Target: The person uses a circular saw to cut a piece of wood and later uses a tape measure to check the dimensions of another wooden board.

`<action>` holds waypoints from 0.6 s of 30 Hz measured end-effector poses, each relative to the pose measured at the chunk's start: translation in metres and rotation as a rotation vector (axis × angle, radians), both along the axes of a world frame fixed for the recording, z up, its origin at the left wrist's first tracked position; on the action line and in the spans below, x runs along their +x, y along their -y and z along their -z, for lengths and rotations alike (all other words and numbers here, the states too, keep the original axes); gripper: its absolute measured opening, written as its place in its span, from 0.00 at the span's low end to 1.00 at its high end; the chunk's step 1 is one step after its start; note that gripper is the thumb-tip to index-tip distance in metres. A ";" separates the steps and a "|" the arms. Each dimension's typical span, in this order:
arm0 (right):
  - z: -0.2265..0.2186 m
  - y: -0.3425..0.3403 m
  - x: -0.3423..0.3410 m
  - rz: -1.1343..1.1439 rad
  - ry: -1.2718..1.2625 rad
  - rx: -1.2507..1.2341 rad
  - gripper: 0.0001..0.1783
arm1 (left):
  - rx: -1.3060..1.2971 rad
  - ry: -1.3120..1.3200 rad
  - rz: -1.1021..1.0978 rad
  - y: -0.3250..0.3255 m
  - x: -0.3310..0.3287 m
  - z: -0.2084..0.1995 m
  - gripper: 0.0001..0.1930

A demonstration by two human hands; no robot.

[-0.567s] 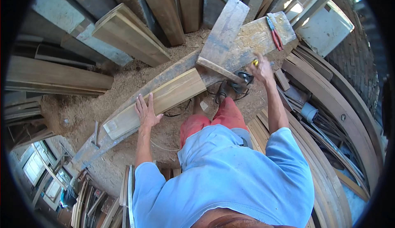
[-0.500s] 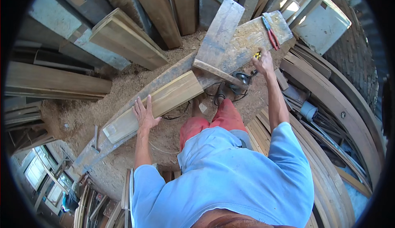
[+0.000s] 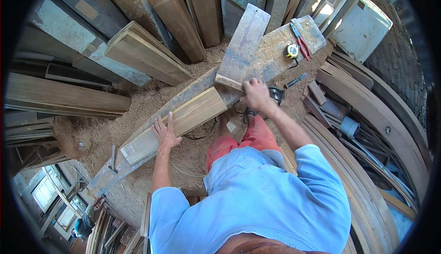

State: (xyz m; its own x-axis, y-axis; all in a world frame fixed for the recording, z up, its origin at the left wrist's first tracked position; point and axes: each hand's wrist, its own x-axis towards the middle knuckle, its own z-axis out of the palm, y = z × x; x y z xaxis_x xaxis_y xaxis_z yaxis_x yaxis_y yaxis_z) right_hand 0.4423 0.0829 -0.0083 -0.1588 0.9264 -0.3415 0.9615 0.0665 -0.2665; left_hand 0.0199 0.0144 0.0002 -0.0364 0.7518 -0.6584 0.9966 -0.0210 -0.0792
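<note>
The long desk (image 3: 275, 47) is topped by a pale plank (image 3: 200, 111) laid lengthwise and a worn board (image 3: 243, 43) set at an angle, edged by a wood strip (image 3: 228, 83). The left hand (image 3: 165, 133) is spread flat on the plank; the right hand (image 3: 256, 94) is curled over the strip, whether gripping cannot be told. At the right, pliers (image 3: 302, 43) and a tape measure (image 3: 291, 50) are laid

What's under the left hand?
Pale timber, lying along the long bench; the left hand rests on it. The patch beneath the hand is covered, and so is the bench surface under the timber.
</note>
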 end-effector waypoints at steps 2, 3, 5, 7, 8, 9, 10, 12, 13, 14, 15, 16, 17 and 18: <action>0.025 0.005 -0.003 0.054 -0.047 -0.015 0.25 | 0.053 0.057 0.031 0.000 -0.003 0.004 0.74; 0.036 0.007 -0.003 0.081 -0.073 -0.024 0.24 | 0.077 0.082 0.046 0.000 -0.005 0.005 0.74; 0.018 0.001 0.002 0.163 -0.272 -0.048 0.22 | 0.048 0.111 0.028 0.004 -0.011 0.008 0.73; -0.022 -0.014 0.013 0.278 -0.398 -0.024 0.18 | 0.045 0.133 0.018 0.002 -0.010 0.010 0.73; -0.031 -0.020 0.025 0.345 -0.457 0.034 0.16 | 0.050 0.139 0.025 0.000 -0.007 0.009 0.72; -0.038 -0.025 0.035 0.346 -0.501 0.276 0.14 | 0.054 0.145 0.032 -0.001 -0.004 0.008 0.72; -0.052 -0.033 0.044 0.568 -0.553 0.314 0.11 | 0.074 0.170 0.035 -0.002 0.002 0.007 0.71; -0.082 -0.048 0.064 0.825 -0.907 0.272 0.08 | 0.120 0.220 0.037 -0.004 0.018 0.007 0.70; -0.088 -0.049 0.072 0.809 -0.938 0.296 0.07 | 0.156 0.247 0.077 -0.006 0.029 0.008 0.69; -0.093 -0.047 0.077 0.796 -0.968 0.318 0.07 | 0.188 0.272 0.119 -0.009 0.040 0.009 0.68; -0.100 -0.046 0.078 0.779 -0.981 0.342 0.07 | 0.220 0.298 0.162 -0.013 0.053 0.011 0.66; -0.107 -0.044 0.076 0.761 -0.998 0.361 0.07 | 0.239 0.314 0.162 -0.016 0.065 0.010 0.65; -0.112 -0.041 0.072 0.743 -1.015 0.378 0.08 | 0.257 0.330 0.162 -0.021 0.079 0.010 0.64; -0.115 -0.039 0.068 0.734 -0.995 0.411 0.07 | 0.274 0.346 0.162 -0.027 0.091 0.011 0.63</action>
State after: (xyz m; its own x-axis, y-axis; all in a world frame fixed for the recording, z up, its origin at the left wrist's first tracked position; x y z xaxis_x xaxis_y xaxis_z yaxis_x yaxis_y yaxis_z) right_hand 0.5102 0.1219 0.1063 0.4069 0.9124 -0.0432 0.2115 -0.1402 -0.9673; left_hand 0.1111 0.0415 -0.0103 0.2828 0.8775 -0.3872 0.9509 -0.2037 0.2329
